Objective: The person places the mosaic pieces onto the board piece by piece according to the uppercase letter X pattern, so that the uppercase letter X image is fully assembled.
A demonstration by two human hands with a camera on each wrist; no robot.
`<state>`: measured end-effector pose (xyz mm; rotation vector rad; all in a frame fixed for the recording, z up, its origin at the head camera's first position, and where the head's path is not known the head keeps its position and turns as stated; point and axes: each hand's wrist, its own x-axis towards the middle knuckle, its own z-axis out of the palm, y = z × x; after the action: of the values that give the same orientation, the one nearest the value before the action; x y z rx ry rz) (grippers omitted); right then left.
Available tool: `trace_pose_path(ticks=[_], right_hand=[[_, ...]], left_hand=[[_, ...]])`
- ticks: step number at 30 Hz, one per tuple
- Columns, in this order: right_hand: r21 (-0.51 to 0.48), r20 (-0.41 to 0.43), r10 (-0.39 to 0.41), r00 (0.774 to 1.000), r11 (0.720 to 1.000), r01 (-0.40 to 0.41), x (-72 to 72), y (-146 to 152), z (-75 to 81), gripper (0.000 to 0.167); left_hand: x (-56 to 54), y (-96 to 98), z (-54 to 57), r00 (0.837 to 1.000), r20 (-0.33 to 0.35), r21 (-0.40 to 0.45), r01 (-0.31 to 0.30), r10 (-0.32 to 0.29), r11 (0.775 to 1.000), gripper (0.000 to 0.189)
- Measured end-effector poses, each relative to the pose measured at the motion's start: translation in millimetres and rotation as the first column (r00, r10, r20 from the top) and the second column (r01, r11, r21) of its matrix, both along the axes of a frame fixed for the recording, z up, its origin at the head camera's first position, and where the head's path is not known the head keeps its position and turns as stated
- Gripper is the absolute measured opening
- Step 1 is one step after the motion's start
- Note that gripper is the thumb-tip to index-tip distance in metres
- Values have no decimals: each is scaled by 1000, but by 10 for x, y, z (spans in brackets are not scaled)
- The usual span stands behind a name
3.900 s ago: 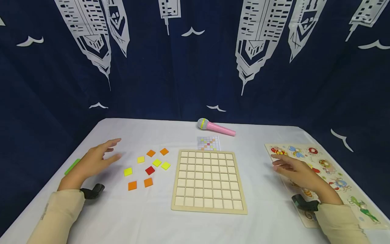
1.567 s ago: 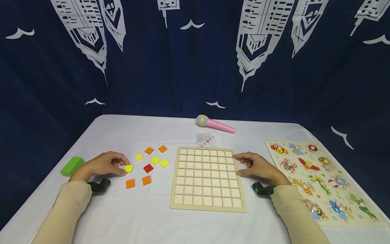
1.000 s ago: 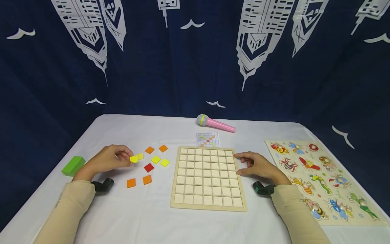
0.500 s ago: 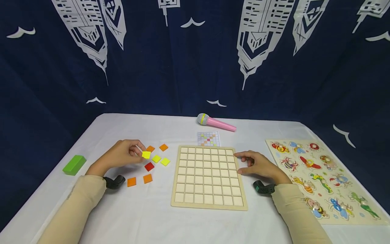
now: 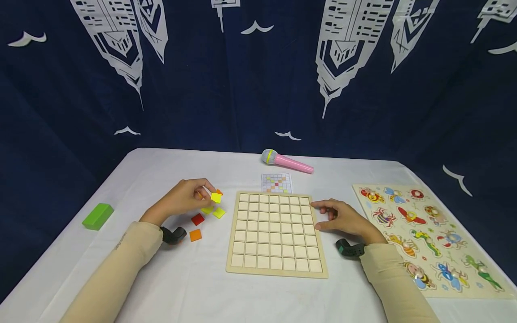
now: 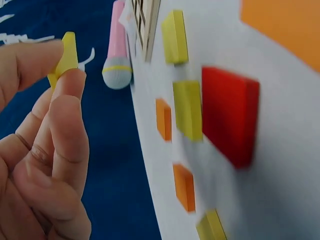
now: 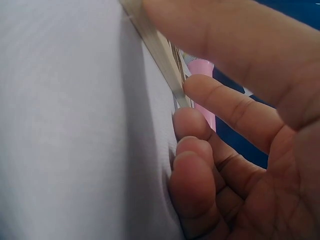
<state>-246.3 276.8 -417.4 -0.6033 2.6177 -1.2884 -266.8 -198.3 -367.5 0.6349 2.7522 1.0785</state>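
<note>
My left hand [image 5: 183, 197] pinches a yellow square tile [image 5: 216, 198] between thumb and fingertips. In the left wrist view that yellow tile [image 6: 68, 54] is held up off the white cloth. Below and around the hand lie a red tile [image 5: 198, 219], an orange tile [image 5: 195, 235] and a yellow tile [image 5: 219, 213]; others are partly hidden by the hand and wrist. To their right is a wooden grid board [image 5: 277, 274] with bare square cells. My right hand [image 5: 343, 220] touches the board's right edge with thumb and forefinger, as the right wrist view also shows.
A small printed card with coloured squares [image 5: 276, 183] lies behind the board, and a pink toy microphone [image 5: 292, 164] behind that. A green block [image 5: 98, 216] stands at the left. An insect puzzle board [image 5: 428, 246] lies at the right beside the right forearm.
My left hand, first hovering with nothing held, has picked up the leftmost yellow tile and carried it rightward over the others. My right hand has moved from above the insect puzzle to the grid board's edge.
</note>
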Motion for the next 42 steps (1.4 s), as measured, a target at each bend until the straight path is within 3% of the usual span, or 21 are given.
trace_pose_path(ticks=[12,28,33,42], right_hand=[[-3,-2,1,1000,1000,-1,-1,1,3,64],[-9,8,-8,1000,1000,8,1,-3,-3,64],[0,6,-12,1000,1000,12,4,-9,0,64],[5,2,-10,1000,1000,10,7,-11,4,64]], left_hand=[[-57,322,-22,998,-4,-19,66,-66,998,31],[-168,751,-93,998,45,-122,45,-40,992,34],[-189,840,-115,997,46,-156,62,-56,986,34],[-218,962,-125,998,57,-210,39,-28,977,33]])
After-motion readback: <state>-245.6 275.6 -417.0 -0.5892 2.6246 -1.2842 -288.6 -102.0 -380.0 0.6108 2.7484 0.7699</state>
